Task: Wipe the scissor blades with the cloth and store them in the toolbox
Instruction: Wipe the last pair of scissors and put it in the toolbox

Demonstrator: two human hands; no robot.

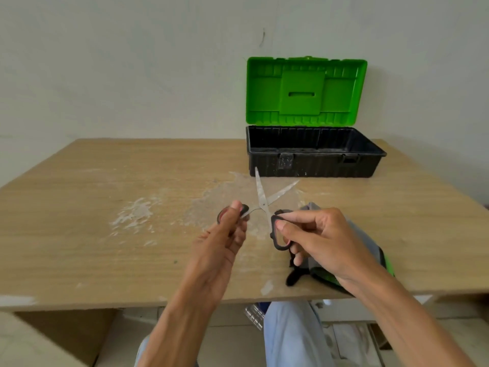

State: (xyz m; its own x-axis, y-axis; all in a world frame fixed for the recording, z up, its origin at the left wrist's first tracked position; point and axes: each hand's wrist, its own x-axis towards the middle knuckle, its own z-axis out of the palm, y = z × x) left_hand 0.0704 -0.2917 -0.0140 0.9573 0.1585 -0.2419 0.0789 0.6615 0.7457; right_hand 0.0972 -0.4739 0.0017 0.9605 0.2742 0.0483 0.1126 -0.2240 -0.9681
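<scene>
Scissors (261,198) between left hand (225,235), right hand (317,234)

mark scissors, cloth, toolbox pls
scissors (261,196), head view, on the left blade.
cloth (312,207), head view, on its grey far corner.
toolbox (317,168), head view, on the black front wall.

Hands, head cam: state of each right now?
Left hand: closed, holding one handle loop of the scissors.
Right hand: closed, holding the other handle loop; blades spread apart.
</scene>
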